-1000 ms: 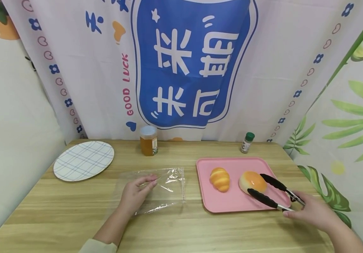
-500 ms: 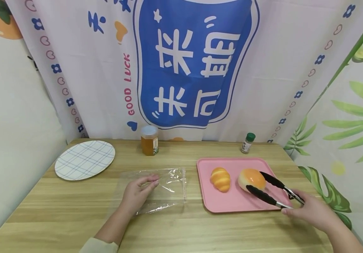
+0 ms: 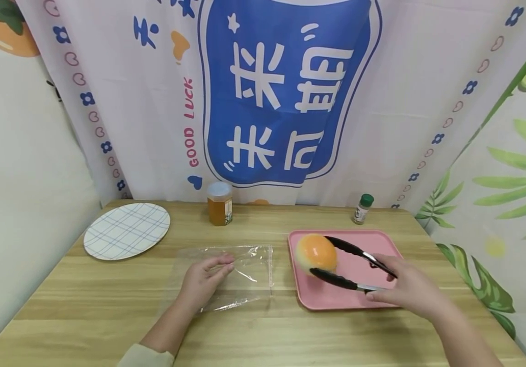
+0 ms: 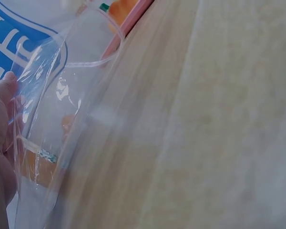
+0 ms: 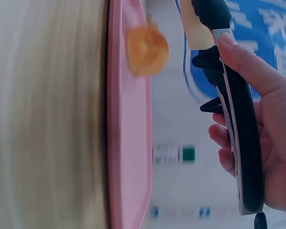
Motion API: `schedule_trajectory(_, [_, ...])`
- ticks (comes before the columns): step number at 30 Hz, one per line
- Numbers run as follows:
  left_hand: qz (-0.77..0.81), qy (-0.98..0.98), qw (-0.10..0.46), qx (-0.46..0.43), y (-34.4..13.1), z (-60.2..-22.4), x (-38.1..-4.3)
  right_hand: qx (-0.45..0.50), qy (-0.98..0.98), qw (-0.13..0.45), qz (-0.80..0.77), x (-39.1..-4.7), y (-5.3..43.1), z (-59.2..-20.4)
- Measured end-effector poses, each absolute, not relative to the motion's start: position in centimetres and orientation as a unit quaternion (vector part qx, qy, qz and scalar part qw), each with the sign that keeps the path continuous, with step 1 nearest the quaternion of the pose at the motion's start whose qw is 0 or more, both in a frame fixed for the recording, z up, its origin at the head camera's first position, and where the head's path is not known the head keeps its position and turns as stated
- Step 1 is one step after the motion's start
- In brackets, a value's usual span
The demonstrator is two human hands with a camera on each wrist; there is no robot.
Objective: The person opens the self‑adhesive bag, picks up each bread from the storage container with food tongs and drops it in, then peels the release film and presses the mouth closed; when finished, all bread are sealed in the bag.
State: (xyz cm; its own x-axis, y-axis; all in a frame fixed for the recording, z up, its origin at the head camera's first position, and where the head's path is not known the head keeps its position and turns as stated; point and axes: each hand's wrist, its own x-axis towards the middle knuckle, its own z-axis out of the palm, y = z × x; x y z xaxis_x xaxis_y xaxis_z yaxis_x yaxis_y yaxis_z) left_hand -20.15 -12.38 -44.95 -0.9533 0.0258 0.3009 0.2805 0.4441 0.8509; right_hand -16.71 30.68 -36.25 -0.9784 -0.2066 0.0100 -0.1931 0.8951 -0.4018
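Note:
Tongs with black tips hold a round, glossy bun between their ends, raised over the left part of the pink tray. My right hand grips the tongs by their handles, thumb on one arm and fingers on the other. In the right wrist view a croissant rests on the tray; the bun hides it in the head view. My left hand pinches a clear zip bag, fingers and thumb on its film. The bag's zip end faces the tray.
A checked plate lies at the back left of the wooden table. A honey-coloured jar with a pale lid stands near the back edge. Behind the tray is a small green-capped shaker. Printed cloth hangs behind the table.
The tongs lifted the bun off the tray's right side and carried it left, in front of the croissant. My left hand stays at the bag; the head view has shifted slightly.

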Motion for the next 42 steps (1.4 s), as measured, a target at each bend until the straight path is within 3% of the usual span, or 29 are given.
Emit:
schedule_trajectory(10, [-0.523, -0.838, 0.121, -0.098, -12.2, -44.8, -20.0, -0.173, 0.969, 0.035, -0.174, -18.6, 25.1, -36.5])
schedule_trajectory(42, [-0.534, -0.828, 0.124, -0.120, -10.9, -44.1, -19.0, -0.255, 0.943, 0.083, -0.197, -22.0, 17.7, -39.4])
